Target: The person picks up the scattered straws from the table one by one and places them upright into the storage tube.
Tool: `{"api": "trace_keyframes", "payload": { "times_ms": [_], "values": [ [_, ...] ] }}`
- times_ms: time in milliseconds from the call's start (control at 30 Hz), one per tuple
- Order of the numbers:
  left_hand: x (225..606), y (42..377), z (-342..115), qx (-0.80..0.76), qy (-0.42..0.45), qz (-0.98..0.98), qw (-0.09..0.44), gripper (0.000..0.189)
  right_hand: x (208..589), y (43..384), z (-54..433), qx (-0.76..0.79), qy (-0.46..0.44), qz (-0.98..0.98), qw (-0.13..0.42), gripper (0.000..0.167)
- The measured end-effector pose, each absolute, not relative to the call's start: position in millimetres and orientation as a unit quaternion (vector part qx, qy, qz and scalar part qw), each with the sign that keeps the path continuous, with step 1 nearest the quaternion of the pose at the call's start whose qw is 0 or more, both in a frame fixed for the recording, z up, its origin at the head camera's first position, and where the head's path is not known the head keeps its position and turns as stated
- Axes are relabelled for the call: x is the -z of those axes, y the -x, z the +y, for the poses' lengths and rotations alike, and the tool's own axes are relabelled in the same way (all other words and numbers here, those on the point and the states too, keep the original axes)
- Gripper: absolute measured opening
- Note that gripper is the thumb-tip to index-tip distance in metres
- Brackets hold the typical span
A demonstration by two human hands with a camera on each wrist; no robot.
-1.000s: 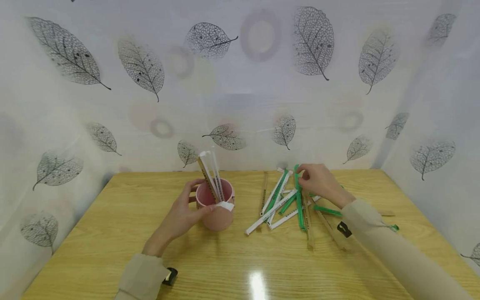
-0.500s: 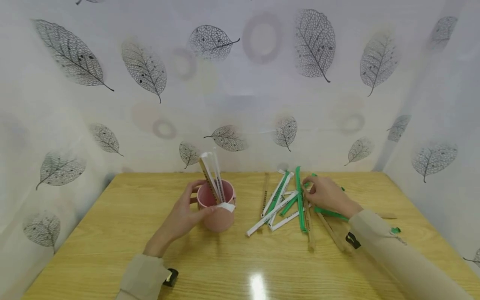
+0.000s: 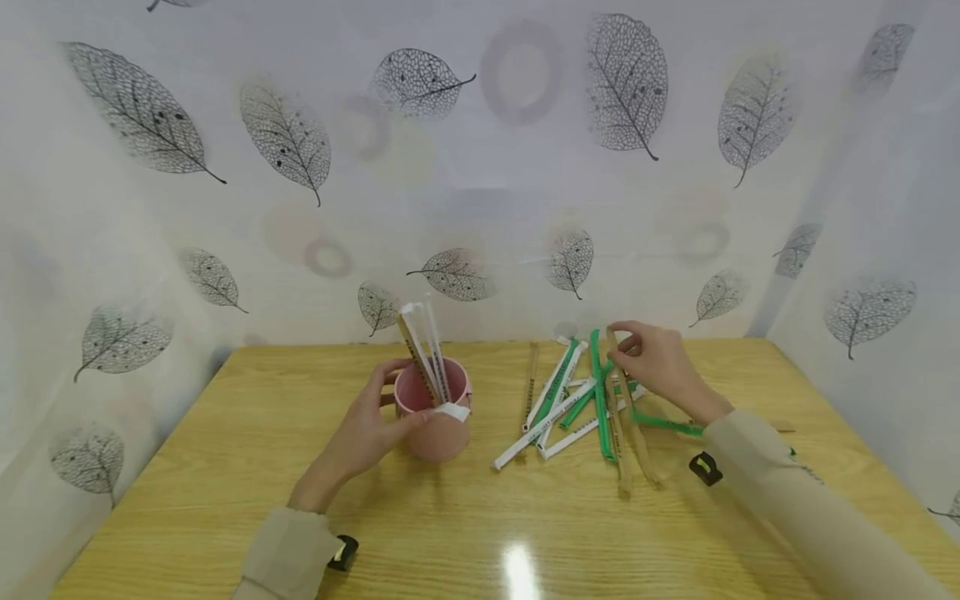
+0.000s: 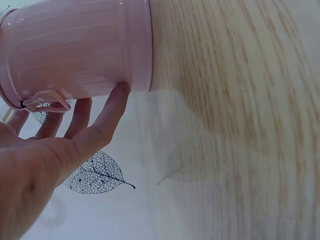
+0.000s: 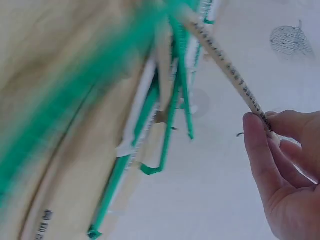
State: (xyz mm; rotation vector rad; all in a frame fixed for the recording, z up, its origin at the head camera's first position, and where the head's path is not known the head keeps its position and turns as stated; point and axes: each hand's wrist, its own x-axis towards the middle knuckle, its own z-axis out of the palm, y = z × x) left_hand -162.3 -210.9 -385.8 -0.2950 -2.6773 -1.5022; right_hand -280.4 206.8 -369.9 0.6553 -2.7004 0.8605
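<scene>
My left hand point(image 3: 363, 437) holds a small pink pail point(image 3: 444, 440) upright on the table, its thumb at the near rim. In the left wrist view, fingers lie against the pail's side point(image 4: 75, 50) beside its small handle point(image 4: 52, 100). A brown paper-wrapped straw point(image 3: 417, 358) and white-wrapped ones point(image 3: 438, 358) lean inside. Over the pile, my right hand point(image 3: 663, 367) pinches one end of a brown wrapped straw point(image 5: 232, 72) between thumb and fingers. That straw slants down toward the table, with its top end raised. Green point(image 3: 602, 417) and white wrapped straws point(image 3: 542, 427) lie heaped around it.
The wooden table point(image 3: 420, 533) runs back to a leaf-patterned sheet point(image 3: 517, 200), which also rises at both sides. One brown straw point(image 3: 530, 387) lies at the pile's left edge. Part of the pile is hidden behind the right hand and sleeve.
My right hand has gone from the green straw to a brown one and lifted its end. Green straws near the hand have shifted. The left hand and pail stay put.
</scene>
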Motion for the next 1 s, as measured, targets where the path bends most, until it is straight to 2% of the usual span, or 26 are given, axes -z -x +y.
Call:
{"api": "trace_keyframes", "payload": {
  "times_ms": [267, 667, 1000],
  "values": [
    [387.4, 163.6, -211.9, 0.486, 0.091, -0.869, 0.038, 0.075, 339.6, 278.2, 191.5, -0.351, -0.250, -0.875, 0.221, 0.043],
    [388.3, 162.7, -210.7, 0.490, 0.091, -0.866, 0.034, 0.074, 290.2, 267.1, 145.6, -0.449, -0.315, -0.793, 0.264, 0.038],
    [388.4, 164.2, -210.9, 0.492, 0.095, -0.865, 0.032, 0.074, 278.7, 266.3, 113.3, -0.507, -0.388, -0.706, 0.306, 0.038]
  ]
}}
